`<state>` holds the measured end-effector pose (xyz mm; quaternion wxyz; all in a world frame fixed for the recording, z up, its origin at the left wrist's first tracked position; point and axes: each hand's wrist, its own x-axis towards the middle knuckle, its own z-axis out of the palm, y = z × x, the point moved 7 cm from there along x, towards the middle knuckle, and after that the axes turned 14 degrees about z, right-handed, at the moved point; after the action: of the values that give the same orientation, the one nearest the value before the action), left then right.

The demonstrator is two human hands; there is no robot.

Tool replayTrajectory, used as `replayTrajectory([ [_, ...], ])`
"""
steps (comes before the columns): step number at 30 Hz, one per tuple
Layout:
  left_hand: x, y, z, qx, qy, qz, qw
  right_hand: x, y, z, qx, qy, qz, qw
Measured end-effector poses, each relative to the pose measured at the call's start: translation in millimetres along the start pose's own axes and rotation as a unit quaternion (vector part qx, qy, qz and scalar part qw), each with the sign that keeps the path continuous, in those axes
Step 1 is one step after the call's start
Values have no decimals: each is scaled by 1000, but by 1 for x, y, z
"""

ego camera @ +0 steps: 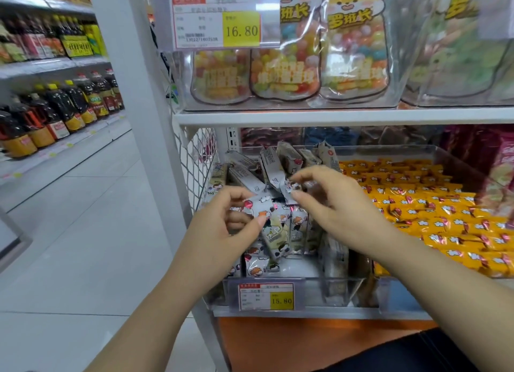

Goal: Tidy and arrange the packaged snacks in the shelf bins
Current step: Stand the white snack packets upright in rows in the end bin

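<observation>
A clear plastic bin [292,291] on the lower shelf holds several small grey-white snack packets with cartoon prints [297,227]. Some stand in a row at the front; others lie jumbled at the back [281,160]. My left hand [222,232] pinches one packet [260,204] between thumb and fingers over the bin. My right hand [333,204] pinches the end of another packet [289,188] just to its right. Both hands hover above the middle of the bin.
The neighbouring bin to the right is full of orange-yellow candy packets [417,204]. Above, a clear bin holds bags of coloured candy balls [283,65]. Price tags [267,296] hang on the bin fronts. A white upright [133,93] and wire mesh [197,165] border the left side; bottle shelves [55,107] line the aisle.
</observation>
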<state>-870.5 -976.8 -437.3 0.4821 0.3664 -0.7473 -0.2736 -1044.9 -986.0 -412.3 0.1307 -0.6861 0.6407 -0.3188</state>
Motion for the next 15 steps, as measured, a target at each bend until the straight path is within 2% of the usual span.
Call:
replayTrajectory([
  [3, -3, 2, 7, 68, -57, 12, 996, 14, -11, 13, -172, 42, -53, 983],
  [6, -3, -3, 11, 127, -81, 33, 988, 23, -13, 30, -256, 49, -79, 962],
  [8, -2, -8, 13, 167, -94, 47, 980, 27, -14, 30, -255, 72, -88, 960],
  [15, 3, -3, 28, 313, -128, 117, 934, 31, -10, 19, -148, 139, -102, 974],
])
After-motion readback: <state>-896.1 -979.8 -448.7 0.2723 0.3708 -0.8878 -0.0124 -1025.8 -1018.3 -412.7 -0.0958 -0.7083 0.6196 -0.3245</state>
